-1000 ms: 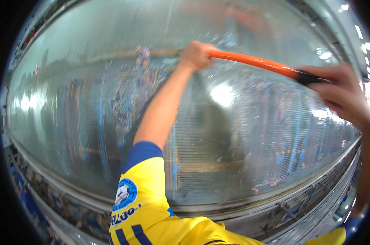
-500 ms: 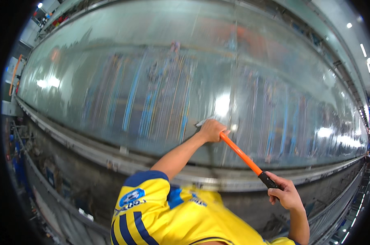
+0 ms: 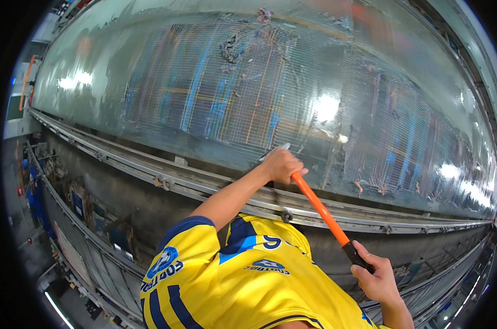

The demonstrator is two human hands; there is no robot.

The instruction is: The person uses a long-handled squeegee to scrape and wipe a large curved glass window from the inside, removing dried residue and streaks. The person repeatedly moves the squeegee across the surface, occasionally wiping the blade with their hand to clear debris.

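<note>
Wet panel (image 3: 103,68), dark clumps (image 3: 233,49); rail (image 3: 128,165) alongside; hands (image 3: 283,165) grip orange handle (image 3: 318,207).

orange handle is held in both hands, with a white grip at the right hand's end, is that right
Not quite: in the head view, the grip at the right hand's end is black, not white. The rest stands: the orange handle is held in both hands, with the left hand at its far end.

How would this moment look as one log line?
left hand: closed around orange handle | right hand: on black grip | glossy panel: blue streaks | metal rail: below panel in view
</note>
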